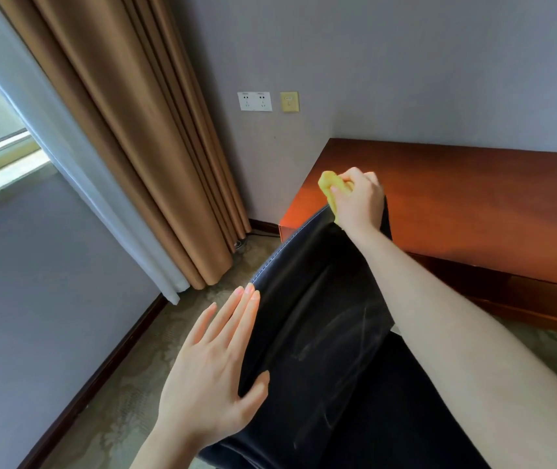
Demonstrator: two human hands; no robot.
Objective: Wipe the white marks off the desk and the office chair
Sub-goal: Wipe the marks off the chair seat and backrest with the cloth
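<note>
Faint white marks streak the middle of the black leather office chair back, which stands just in front of the reddish-brown wooden desk. The right hand is bunched tight around a crumpled yellow cloth at the chair's top edge. The left hand braces the side edge with fingers straight. The chair-wiping step seems under way; next, the cloth likely needs drawing down over the streaks with pressure. One chair, one desk, one cloth and two wall socket plates are visible.
</note>
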